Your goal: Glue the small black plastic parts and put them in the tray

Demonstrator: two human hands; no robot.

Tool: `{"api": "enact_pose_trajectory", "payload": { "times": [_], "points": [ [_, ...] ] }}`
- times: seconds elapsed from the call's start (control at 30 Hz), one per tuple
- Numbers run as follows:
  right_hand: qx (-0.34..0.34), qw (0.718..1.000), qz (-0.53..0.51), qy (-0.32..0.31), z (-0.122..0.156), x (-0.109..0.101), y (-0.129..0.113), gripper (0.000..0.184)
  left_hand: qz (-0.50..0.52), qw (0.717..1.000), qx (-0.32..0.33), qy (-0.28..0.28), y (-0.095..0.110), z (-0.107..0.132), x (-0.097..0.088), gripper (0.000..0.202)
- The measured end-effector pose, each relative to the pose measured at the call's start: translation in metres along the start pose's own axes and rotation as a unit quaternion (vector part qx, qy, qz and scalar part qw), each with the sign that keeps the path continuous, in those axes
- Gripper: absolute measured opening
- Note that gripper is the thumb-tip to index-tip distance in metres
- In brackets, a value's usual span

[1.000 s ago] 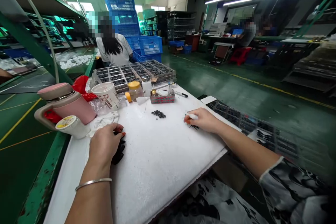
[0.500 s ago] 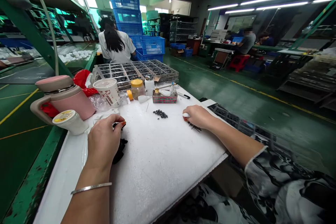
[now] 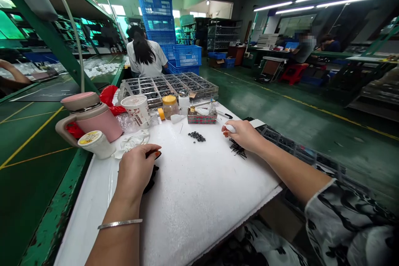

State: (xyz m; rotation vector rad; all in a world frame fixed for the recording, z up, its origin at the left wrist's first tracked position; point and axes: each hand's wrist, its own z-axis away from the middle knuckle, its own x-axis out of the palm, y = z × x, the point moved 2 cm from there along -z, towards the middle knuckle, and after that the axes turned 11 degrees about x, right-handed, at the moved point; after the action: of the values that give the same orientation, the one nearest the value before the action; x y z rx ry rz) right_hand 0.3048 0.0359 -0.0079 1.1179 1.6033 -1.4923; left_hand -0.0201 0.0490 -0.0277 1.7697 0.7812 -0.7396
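Note:
My left hand (image 3: 135, 170) is closed in a pinch on a small black piece (image 3: 158, 155), mostly hidden by the fingers. Just below it, a pile of black pieces (image 3: 151, 181) lies partly covered by that hand. My right hand (image 3: 245, 134) is wrapped round a small white squeeze bottle (image 3: 230, 128) with a thin tip pointing up and left. Thin black pins (image 3: 238, 149) are scattered on the white board (image 3: 193, 191) under that hand. Between both hands sits a cluster of small dark round beads (image 3: 197, 136).
Along the back stand a pink mug (image 3: 99, 118), paper cup (image 3: 137, 112), yellow-lidded jar (image 3: 170, 108), small patterned box (image 3: 202, 117) and divided parts tray (image 3: 168, 85). A tilted white tub (image 3: 95, 144) lies left. More dark compartments (image 3: 277, 138) border the right edge. A co-worker (image 3: 146, 54) sits ahead.
The view has shifted slightly, moving the scene rightward. My right hand has lifted a little off the pins, showing more of them and the bottle. My left hand keeps its pinch.

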Motion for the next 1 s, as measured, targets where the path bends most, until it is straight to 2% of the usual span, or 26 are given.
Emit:
{"api": "enact_pose_trajectory", "payload": {
  "times": [0.13, 0.3, 0.37, 0.47, 0.53, 0.6, 0.67, 0.77, 0.87, 1.0],
  "points": [
    [-0.029, 0.998, -0.045, -0.031, -0.011, -0.004, -0.022, 0.014, -0.1, 0.995, 0.006, -0.007, -0.007, 0.0, -0.006, 0.02],
    [-0.074, 0.986, -0.138, -0.049, -0.018, 0.002, -0.066, 0.011, -0.128, 0.991, -0.01, 0.021, -0.01, 0.002, -0.013, 0.02],
    [-0.091, 0.973, -0.203, -0.054, -0.017, 0.01, -0.079, 0.009, -0.092, 0.994, -0.009, 0.061, -0.006, 0.003, -0.014, 0.021],
    [-0.093, 0.947, -0.299, -0.075, -0.011, 0.028, -0.088, 0.009, 0.125, 0.987, -0.019, 0.095, 0.007, 0.005, -0.009, 0.031],
    [-0.069, 0.924, -0.355, -0.125, -0.005, 0.04, -0.088, 0.01, 0.309, 0.948, -0.051, 0.064, 0.018, 0.007, 0.0, 0.038],
    [-0.044, 0.899, -0.398, -0.179, 0.0, 0.047, -0.087, 0.012, 0.437, 0.895, -0.085, 0.018, 0.028, 0.01, 0.008, 0.041],
    [-0.041, 0.881, -0.426, -0.201, 0.004, 0.046, -0.086, 0.016, 0.517, 0.849, -0.111, -0.019, 0.035, 0.013, 0.014, 0.041],
    [-0.058, 0.874, -0.443, -0.191, 0.008, 0.036, -0.086, 0.019, 0.586, 0.798, -0.13, -0.058, 0.041, 0.018, 0.018, 0.042],
    [-0.049, 0.882, -0.434, -0.174, 0.009, 0.025, -0.082, 0.014, 0.619, 0.769, -0.138, -0.081, 0.046, 0.02, 0.019, 0.039],
    [-0.056, 0.889, -0.427, -0.158, 0.009, 0.019, -0.078, 0.007, 0.621, 0.765, -0.143, -0.097, 0.054, 0.021, 0.022, 0.035]
  ]
}}
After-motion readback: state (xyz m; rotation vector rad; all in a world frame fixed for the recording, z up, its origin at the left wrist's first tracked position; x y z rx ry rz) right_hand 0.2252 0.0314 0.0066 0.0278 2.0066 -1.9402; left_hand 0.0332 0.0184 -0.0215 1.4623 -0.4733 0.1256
